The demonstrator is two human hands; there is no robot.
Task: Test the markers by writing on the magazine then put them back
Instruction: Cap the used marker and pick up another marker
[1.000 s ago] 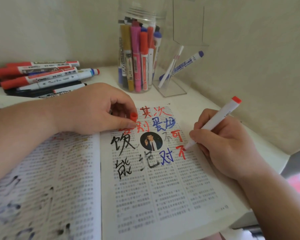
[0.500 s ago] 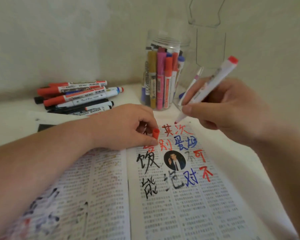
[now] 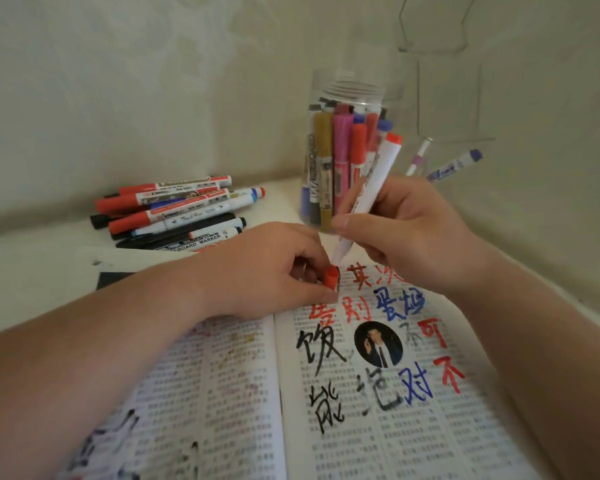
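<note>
One white-barrelled red marker is gripped, steeply tilted, in the right hand. Its tip is just above one small red cap, pinched between thumb and fingers of the left hand. That hand rests on one open magazine, whose dense print is overwritten with red, blue and black characters, laid at the near edge of the desk. Toward the far corner, one clear ribbed plastic jar is packed with at least seven upright markers. Two more are leaned in a clear holder. A loose pile of markers, roughly nine, lies by the far edge.
</note>
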